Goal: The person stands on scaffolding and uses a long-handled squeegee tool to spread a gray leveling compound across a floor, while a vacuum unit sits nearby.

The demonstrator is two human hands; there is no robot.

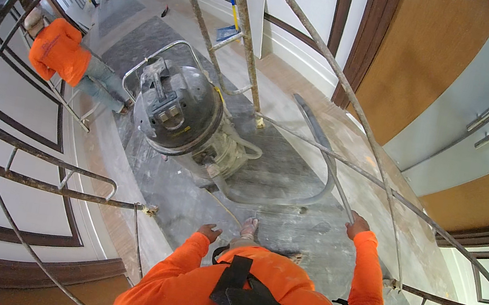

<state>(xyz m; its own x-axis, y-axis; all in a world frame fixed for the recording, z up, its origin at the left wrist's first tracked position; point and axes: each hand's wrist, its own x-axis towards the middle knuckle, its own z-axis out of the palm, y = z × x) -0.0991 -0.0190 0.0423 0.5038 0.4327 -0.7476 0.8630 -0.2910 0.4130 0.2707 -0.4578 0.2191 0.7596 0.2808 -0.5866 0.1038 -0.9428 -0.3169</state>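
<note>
Wand (341, 194), thin and grey, gripped in the right hand (358, 226). Slants ahead and left from there. Left of that hand, a curvy grey hose (313, 197). Ahead of the left hand (209, 232), loose and free, fingers a bit bent, a big dusty vacuum (182, 119). Farther off, ahead and left of both hands, a person (61, 52) in orange.

The view comes from the left of two fisheye cameras worn side by side on the head. It looks steeply down and forward: the orange shirt (169, 292) lies close below at the lower edge, the vacuum cleaner (182, 117) farther out, left of centre, and the corridor (110, 10) recedes toward the upper left.
</note>
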